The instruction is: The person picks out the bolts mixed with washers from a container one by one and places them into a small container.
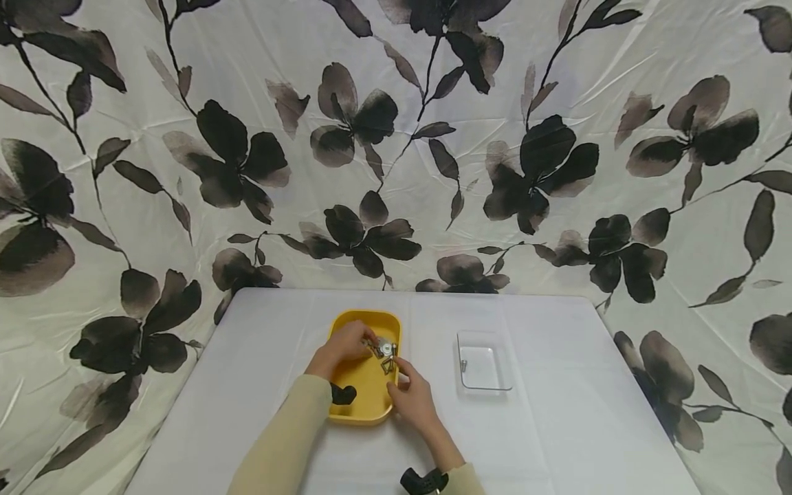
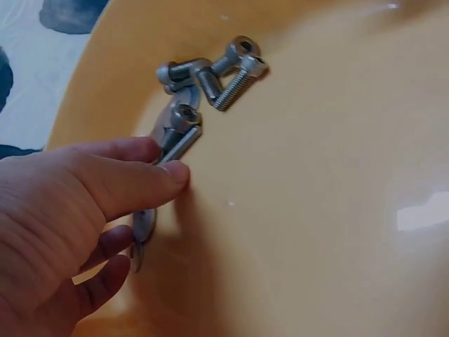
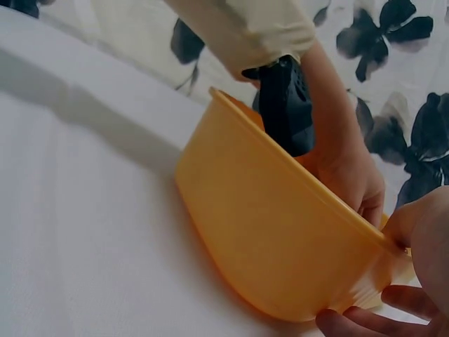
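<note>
Inside a yellow tray (image 1: 361, 409) my left hand (image 1: 348, 344) reaches toward the far end. Thumb and forefinger of that hand pinch a socket-head bolt (image 2: 184, 130) in the left wrist view. Beyond the fingertips lie several more metal bolts (image 2: 235, 77). A flat, rounded metal piece (image 2: 144, 225) lies partly hidden by the fingers. At the tray's right side my right hand (image 1: 413, 397) grips the wall, its thumb at the rim and its fingers along the outside, as the right wrist view shows.
To the right of the tray stands a small clear plastic box (image 1: 485, 388) with a single bolt (image 1: 463, 366) in it. Both rest on a white-covered table (image 1: 557, 426). Behind the table's far edge hangs a flowered cloth (image 1: 458, 172).
</note>
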Demonstrator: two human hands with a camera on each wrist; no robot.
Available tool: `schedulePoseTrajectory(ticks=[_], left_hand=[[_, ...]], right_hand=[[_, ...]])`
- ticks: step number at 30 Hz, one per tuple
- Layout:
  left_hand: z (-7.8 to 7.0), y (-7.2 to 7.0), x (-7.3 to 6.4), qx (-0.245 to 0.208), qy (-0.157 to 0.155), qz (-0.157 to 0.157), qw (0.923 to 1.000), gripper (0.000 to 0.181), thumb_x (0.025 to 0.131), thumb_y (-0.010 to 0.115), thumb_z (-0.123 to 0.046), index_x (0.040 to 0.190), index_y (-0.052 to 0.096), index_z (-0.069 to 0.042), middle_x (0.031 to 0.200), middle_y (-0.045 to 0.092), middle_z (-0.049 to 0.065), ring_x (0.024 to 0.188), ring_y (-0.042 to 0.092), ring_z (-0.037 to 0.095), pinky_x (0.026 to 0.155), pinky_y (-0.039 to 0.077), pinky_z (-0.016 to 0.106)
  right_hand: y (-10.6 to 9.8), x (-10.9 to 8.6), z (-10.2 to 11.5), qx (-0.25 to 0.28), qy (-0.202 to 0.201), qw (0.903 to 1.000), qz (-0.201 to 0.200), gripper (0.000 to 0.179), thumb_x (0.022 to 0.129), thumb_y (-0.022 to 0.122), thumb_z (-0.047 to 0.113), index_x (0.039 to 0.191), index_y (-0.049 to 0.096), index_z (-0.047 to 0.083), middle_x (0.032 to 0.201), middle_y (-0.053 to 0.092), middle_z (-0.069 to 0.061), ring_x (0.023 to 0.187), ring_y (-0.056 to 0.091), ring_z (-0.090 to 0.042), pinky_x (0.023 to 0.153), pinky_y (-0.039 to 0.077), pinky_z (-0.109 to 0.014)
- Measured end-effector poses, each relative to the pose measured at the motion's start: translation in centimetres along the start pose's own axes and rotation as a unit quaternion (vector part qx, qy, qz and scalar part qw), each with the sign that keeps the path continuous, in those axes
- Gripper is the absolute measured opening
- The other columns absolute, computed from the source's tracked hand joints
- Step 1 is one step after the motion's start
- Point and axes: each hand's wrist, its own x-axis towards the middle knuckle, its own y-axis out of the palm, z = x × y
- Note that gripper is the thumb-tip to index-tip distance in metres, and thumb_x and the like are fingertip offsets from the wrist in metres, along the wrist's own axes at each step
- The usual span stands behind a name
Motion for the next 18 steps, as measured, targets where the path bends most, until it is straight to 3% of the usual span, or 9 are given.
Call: schedulePoseTrajectory(ticks=[7, 12, 18], left_hand=[[-0.6, 0.0, 0.5, 0.020, 0.010, -0.020, 0.9995, 0.008, 0.078, 0.080, -0.009, 0.079, 0.076, -0.016, 0.077, 0.065, -0.007, 0.072, 0.053, 0.014, 0.074, 0.047, 0.033], [-0.7, 0.5, 0.2, 0.036, 0.012, -0.030, 0.9988, 0.006, 0.078, 0.080, -0.010, 0.078, 0.076, -0.015, 0.078, 0.063, -0.005, 0.081, 0.052, 0.017, 0.084, 0.045, 0.036], [-0.4, 1.0, -0.7, 0.033, -0.022, -0.042, 0.9983, 0.011, 0.076, 0.079, -0.005, 0.081, 0.076, -0.013, 0.085, 0.062, 0.000, 0.082, 0.052, 0.018, 0.083, 0.046, 0.037]], right_hand=[[-0.6, 0.3, 0.0, 0.013, -0.021, 0.9997, -0.006, 0.055, 0.088, 0.066, 0.006, 0.140, 0.050, 0.009, 0.132, 0.053, -0.024, 0.092, 0.065, -0.024, 0.059, 0.054, -0.027], [-0.8, 0.2, -0.3, 0.010, -0.016, 0.9998, -0.005, 0.054, 0.089, 0.066, 0.010, 0.141, 0.051, 0.011, 0.130, 0.055, -0.023, 0.092, 0.064, -0.024, 0.062, 0.054, -0.027], [-0.3, -0.3, -0.8, 0.019, -0.012, 0.9997, 0.008, 0.053, 0.090, 0.066, 0.012, 0.141, 0.050, 0.010, 0.131, 0.054, -0.023, 0.091, 0.064, -0.021, 0.061, 0.054, -0.027]])
